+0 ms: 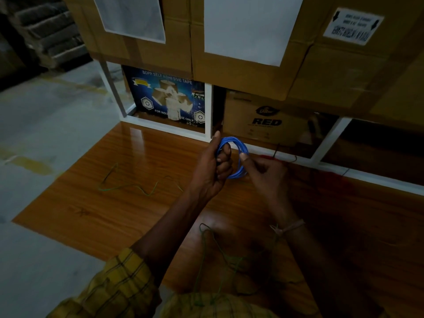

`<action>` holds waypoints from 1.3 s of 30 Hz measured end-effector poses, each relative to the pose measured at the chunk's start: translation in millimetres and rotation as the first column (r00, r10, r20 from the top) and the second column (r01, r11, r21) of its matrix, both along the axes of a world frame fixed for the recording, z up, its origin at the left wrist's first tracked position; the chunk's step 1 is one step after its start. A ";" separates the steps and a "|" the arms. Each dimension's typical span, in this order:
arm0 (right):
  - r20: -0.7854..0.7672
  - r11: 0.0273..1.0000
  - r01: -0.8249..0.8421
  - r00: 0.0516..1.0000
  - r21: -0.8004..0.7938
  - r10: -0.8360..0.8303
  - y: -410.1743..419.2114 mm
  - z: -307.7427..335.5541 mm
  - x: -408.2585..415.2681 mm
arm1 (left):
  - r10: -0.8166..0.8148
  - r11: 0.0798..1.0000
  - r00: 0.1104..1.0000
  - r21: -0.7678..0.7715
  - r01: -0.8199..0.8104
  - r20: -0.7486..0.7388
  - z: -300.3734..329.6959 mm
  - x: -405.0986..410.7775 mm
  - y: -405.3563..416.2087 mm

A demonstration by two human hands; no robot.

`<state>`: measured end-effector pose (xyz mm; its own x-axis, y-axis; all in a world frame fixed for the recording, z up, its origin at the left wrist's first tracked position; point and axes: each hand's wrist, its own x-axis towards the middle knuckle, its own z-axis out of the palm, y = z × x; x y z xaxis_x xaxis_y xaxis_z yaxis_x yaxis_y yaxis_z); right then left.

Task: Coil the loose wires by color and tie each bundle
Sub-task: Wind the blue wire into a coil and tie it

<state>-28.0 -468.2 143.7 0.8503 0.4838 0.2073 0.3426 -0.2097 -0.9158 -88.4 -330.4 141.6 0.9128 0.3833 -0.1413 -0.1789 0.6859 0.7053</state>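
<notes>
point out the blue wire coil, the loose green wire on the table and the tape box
blue wire coil [243, 146]: head view, upper right arc of the loop
loose green wire [128, 186]: head view, a middle stretch lying on the wood
tape box [169, 97]: head view, middle of the printed front

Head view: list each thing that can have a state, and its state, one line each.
blue wire: wound into a coil, held in both hands, no tie visible
left hand: gripping the coil's left side
right hand: pinching the coil's right side
yellow-green wire: loose, uncoiled on the wooden table
green wire: loose, uncoiled near the person
red wire: dim, state unclear
</notes>
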 end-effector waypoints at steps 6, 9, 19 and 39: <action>-0.144 0.997 0.022 0.990 0.071 -0.011 -1.1 -5.7 3.6 | -0.043 0.999 0.999 -0.003 0.043 0.019 -3.3 -2.9 -1.0; -0.187 0.998 0.024 0.982 0.057 -0.013 -0.7 -10.2 3.8 | -0.023 0.998 1.000 0.052 0.023 0.006 -8.9 -3.0 2.8; -0.580 0.972 -0.080 0.790 0.221 0.197 -2.1 -4.3 1.0 | 0.015 0.977 0.999 0.213 -0.006 -0.041 -11.6 -7.4 27.0; -0.338 0.928 0.009 0.933 0.374 0.127 -69.4 -29.9 21.9 | -0.046 0.999 0.993 -0.014 0.045 -0.111 -14.0 14.0 -57.5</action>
